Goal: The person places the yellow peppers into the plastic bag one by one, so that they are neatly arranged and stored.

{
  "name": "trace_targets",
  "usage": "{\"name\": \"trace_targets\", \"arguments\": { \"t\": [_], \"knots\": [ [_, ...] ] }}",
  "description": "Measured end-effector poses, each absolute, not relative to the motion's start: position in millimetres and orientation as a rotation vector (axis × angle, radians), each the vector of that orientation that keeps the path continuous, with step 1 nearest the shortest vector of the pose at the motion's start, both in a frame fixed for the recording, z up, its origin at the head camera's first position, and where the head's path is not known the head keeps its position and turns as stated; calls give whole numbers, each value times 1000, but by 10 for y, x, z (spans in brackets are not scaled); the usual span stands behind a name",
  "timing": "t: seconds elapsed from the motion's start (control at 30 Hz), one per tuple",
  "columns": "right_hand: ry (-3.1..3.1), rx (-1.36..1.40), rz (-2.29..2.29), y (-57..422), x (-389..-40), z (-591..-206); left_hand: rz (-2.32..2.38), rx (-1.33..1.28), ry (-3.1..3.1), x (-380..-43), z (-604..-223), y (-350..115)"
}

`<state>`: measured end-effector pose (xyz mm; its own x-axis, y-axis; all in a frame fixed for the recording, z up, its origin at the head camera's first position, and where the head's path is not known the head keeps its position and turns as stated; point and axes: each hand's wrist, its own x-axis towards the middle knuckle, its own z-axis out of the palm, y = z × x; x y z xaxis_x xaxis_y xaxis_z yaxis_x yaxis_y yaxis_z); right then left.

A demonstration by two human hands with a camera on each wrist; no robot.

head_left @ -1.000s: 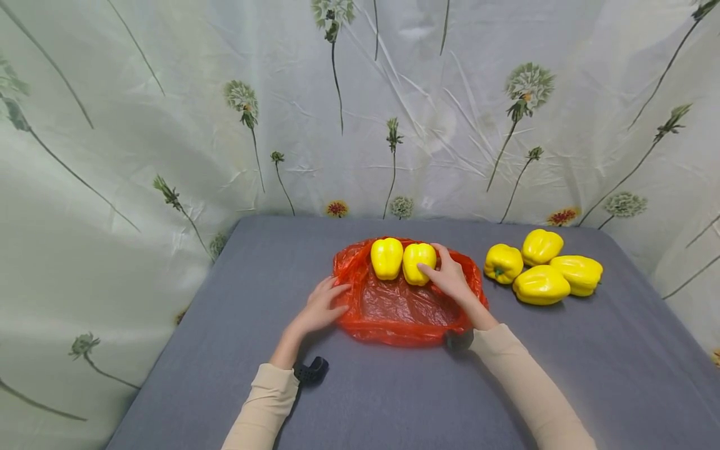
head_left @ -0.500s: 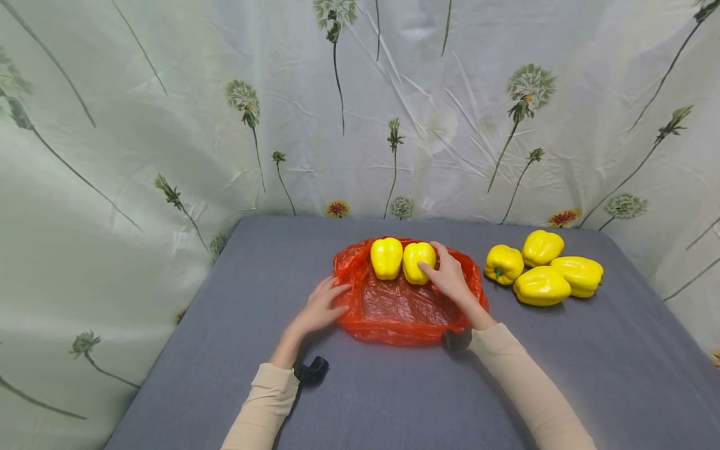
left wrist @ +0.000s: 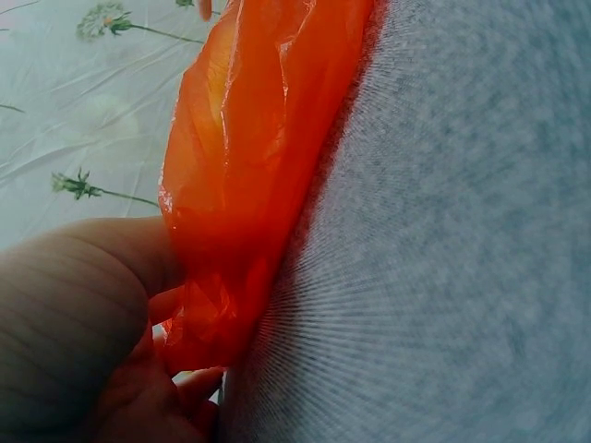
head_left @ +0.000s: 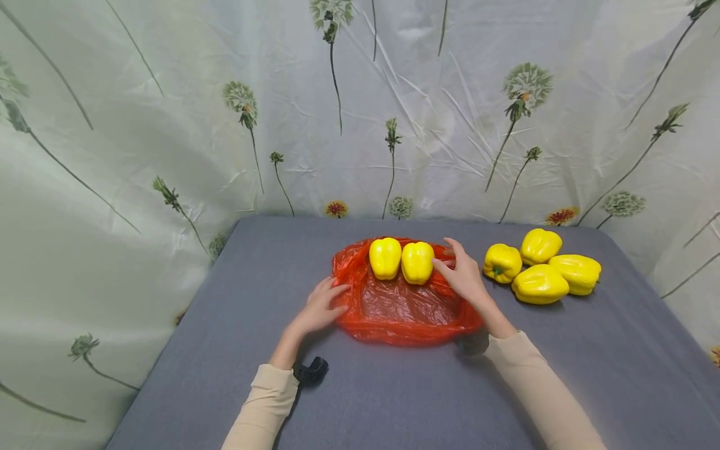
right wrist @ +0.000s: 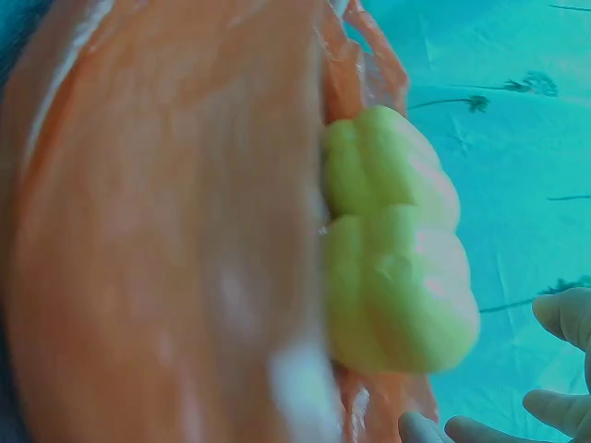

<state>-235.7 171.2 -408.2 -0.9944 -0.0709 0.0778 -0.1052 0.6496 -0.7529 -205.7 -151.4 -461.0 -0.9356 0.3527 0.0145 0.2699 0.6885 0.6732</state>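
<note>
In the head view, a red plastic bag lies spread with its mouth facing up. Two yellow bell peppers, the left one and the right one, sit side by side at its far end. My left hand rests against the bag's left side, thumb and fingers apart. Thin red film partly covers those fingers in the left wrist view. Just right of the right pepper, my right hand hovers over the bag's rim, fingers spread and holding nothing. A small gap separates it from that pepper.
To the right of the bag, several more yellow bell peppers lie grouped on the grey tabletop. A curtain printed with dandelions hangs behind the table. A dark wrist camera sits beside the left wrist.
My right hand has let go of the right pepper in the bag and moved slightly to the right. The left hand and both peppers in the bag stay in place.
</note>
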Motion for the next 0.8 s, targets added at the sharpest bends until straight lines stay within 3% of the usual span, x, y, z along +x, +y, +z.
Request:
{"name": "trace_targets", "arguments": {
  "t": [0.6, 0.8],
  "knots": [
    [-2780, 46, 1248, 2240, -2065, -3883, 1184, 650, 2810, -2016, -4645, -1530],
    [-2712, -10, 1221, 2435, -1973, -3839, 1105, 563, 2793, -2054, -4634, -1511]
  ]
}}
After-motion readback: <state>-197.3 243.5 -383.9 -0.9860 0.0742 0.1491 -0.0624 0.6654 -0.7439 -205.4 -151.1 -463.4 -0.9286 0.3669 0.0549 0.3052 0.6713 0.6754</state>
